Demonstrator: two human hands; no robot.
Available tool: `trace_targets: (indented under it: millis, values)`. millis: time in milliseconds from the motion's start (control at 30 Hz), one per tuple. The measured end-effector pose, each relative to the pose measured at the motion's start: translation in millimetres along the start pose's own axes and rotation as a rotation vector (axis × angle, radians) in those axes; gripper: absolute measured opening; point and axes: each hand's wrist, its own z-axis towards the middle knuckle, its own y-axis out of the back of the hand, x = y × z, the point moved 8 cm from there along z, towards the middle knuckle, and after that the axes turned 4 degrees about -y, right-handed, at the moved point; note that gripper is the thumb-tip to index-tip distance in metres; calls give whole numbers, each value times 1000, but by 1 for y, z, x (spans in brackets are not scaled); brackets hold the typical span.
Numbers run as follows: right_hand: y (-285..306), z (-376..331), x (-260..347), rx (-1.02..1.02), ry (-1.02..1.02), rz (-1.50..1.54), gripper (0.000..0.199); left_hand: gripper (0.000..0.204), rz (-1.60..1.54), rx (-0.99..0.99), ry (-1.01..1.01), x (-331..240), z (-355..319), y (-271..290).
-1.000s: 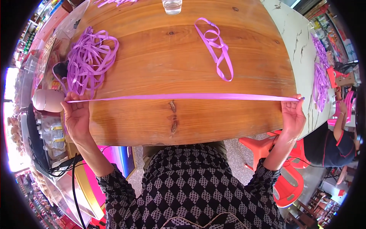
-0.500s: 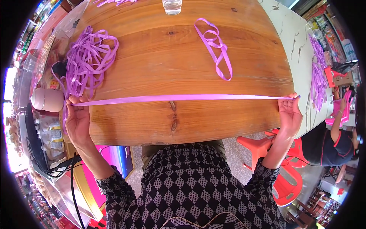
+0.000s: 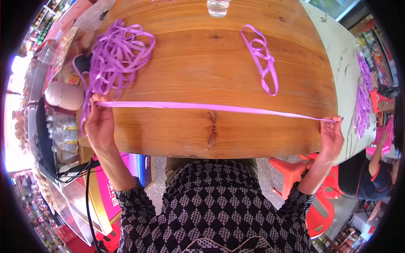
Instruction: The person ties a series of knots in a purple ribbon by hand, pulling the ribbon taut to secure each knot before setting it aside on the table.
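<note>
1. Head view: you hold a purple ribbon strip (image 3: 211, 107) stretched taut across the wooden table (image 3: 202, 63), running from the left edge to the right edge just above the board.
2. Your left hand (image 3: 100, 126) pinches the strip's left end at the table's left edge, right below the loose purple ribbon pile (image 3: 116, 55). Your right hand (image 3: 332, 135) pinches the other end between thumb and fingertips at the right edge.
3. Keep both pinches firm and the strip flat, not twisted; it looks slightly turned near the middle, so I would even that out.
4. Keep the strip clear of the looped ribbon piece (image 3: 263, 63) lying beyond it, well apart from the glass (image 3: 218, 7) at the far edge.
5. Hold the tension level so neither end slips.
</note>
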Motion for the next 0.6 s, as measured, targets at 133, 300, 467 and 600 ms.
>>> trace_targets:
  millis: [133, 300, 467, 600]
  values:
    - [-6, -1, -4, 19, 33, 16, 8, 20, -12, -15, 22, -11, 9, 15]
    - [-12, -4, -13, -57, 88, 13, 6, 18, 299, 244, 101, -13, 13, 6]
    - [-27, -8, -19, -112, 98, 45, 4, 14, 272, 205, 71, -14, 11, -3]
    - [-22, -8, -16, -130, 89, 57, 3, 12, 416, 1, -19, 1, 3, -10]
